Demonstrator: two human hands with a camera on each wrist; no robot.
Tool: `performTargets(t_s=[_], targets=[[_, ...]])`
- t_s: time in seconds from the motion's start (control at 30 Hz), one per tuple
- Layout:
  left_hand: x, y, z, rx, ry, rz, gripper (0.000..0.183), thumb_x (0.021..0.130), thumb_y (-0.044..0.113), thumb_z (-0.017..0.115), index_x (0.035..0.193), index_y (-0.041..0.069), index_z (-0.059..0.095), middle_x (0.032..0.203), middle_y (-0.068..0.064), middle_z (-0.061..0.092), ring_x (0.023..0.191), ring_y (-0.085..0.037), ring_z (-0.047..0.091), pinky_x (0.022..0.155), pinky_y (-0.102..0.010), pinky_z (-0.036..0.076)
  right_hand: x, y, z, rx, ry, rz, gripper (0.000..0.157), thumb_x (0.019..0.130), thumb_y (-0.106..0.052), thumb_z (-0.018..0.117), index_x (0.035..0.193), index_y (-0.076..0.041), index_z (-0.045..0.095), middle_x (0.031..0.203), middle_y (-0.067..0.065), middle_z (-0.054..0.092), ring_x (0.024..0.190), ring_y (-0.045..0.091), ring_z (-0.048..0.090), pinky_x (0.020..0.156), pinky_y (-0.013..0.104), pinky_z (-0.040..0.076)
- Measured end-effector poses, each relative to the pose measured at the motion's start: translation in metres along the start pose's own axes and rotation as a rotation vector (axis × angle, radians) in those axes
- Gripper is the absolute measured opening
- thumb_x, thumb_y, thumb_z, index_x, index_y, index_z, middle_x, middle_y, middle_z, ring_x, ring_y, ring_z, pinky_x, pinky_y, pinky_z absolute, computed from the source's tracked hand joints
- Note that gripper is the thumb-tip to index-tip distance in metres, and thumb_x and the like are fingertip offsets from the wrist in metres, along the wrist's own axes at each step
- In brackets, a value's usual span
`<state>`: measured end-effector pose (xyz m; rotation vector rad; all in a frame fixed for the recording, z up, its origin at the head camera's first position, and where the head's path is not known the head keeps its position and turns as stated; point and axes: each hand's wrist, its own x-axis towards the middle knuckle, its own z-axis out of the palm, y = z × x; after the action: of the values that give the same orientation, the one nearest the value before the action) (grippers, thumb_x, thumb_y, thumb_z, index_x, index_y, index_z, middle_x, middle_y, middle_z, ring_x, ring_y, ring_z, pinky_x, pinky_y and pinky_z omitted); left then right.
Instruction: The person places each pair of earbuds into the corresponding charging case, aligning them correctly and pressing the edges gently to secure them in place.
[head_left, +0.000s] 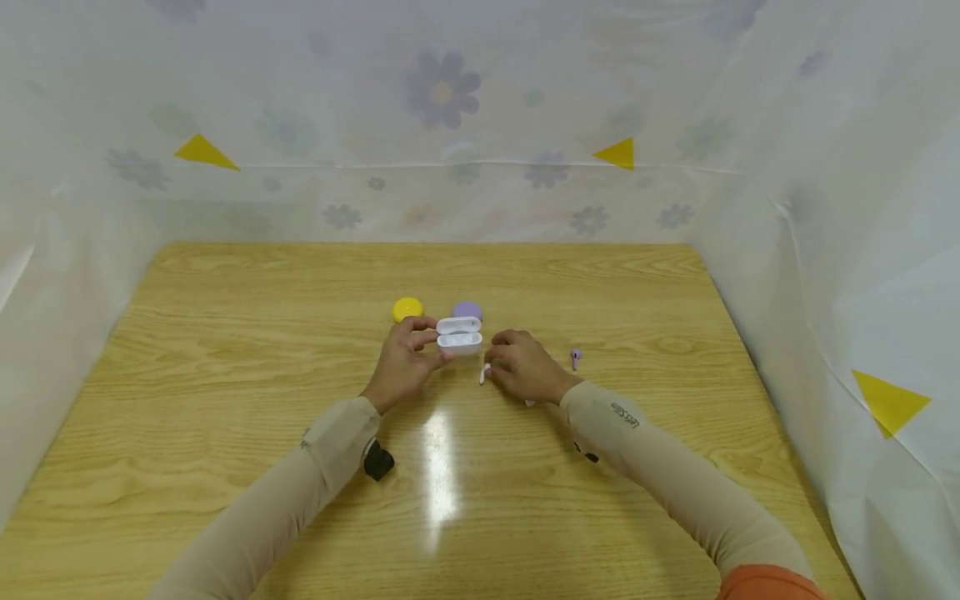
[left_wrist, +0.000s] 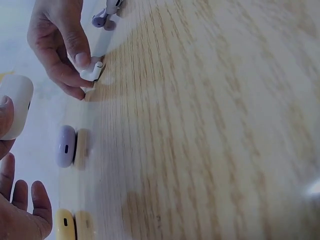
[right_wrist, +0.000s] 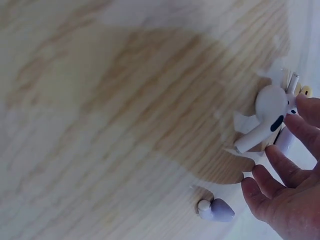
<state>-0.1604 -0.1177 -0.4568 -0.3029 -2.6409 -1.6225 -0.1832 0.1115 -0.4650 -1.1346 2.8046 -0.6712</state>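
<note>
the left hand (head_left: pixel 403 365) holds a small white rounded case (head_left: pixel 459 347) with its hinged lid raised, thumb on one side and fingers on the other, above the middle of the light wood-grain table (head_left: pixel 262 333). the right hand (head_left: pixel 528 369), its grip narrow, pinches a glossy white stemmed earbud (head_left: pixel 484 374) close to the tabletop; whether it touches the wood i cannot tell. a second white stemmed earbud (right_wrist: pixel 269 102) lies by the right wrist. a small lilac stemmed earbud (head_left: pixel 576 357) lies towards the table's right edge. nearer the far edge sit a rounded lilac case (head_left: pixel 467 309) and, to its left, a rounded yellow case (head_left: pixel 407 309).
</note>
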Motion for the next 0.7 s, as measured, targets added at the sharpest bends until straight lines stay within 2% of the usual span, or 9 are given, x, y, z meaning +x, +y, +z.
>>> performTargets(t_s=[0.13,0.33,0.57,0.7], targets=[[0.000,0.001,0.001,0.006,-0.002,0.006,0.026,0.080,0.008,0.075,0.103,-0.005,0.071,0.121,-0.017,0.057,0.115,-0.033,0.049,0.092,-0.050,0.046,0.000,0.001,0.001,-0.006,0.007,-0.001,0.016,0.088,-0.017,0.066,0.097,-0.005,0.071,0.119,0.023,0.062,0.113,0.037,0.057,0.097,0.051,0.047],[0.001,0.002,0.003,0.000,-0.025,-0.032,0.026,0.082,0.012,0.074,0.104,-0.002,0.071,0.122,-0.014,0.056,0.116,-0.029,0.048,0.095,-0.048,0.046,-0.001,0.002,0.001,0.008,0.024,0.002,0.013,0.087,-0.012,0.066,0.092,-0.002,0.071,0.115,0.023,0.063,0.108,0.038,0.058,0.095,0.050,0.048],[0.000,0.001,0.004,-0.011,-0.018,-0.007,0.027,0.082,0.011,0.074,0.104,-0.004,0.071,0.122,-0.015,0.056,0.116,-0.030,0.048,0.094,-0.049,0.046,-0.003,0.003,-0.002,-0.004,0.048,0.003,0.010,0.086,-0.011,0.065,0.089,-0.001,0.068,0.114,0.022,0.063,0.108,0.035,0.058,0.096,0.047,0.047],[0.001,0.000,0.005,-0.026,-0.019,0.007,0.026,0.082,0.011,0.074,0.103,-0.005,0.071,0.121,-0.016,0.056,0.116,-0.030,0.048,0.093,-0.049,0.046,-0.005,0.001,-0.010,0.008,0.073,0.039,0.012,0.088,-0.012,0.063,0.092,-0.001,0.067,0.116,0.021,0.062,0.111,0.036,0.057,0.096,0.047,0.048]])
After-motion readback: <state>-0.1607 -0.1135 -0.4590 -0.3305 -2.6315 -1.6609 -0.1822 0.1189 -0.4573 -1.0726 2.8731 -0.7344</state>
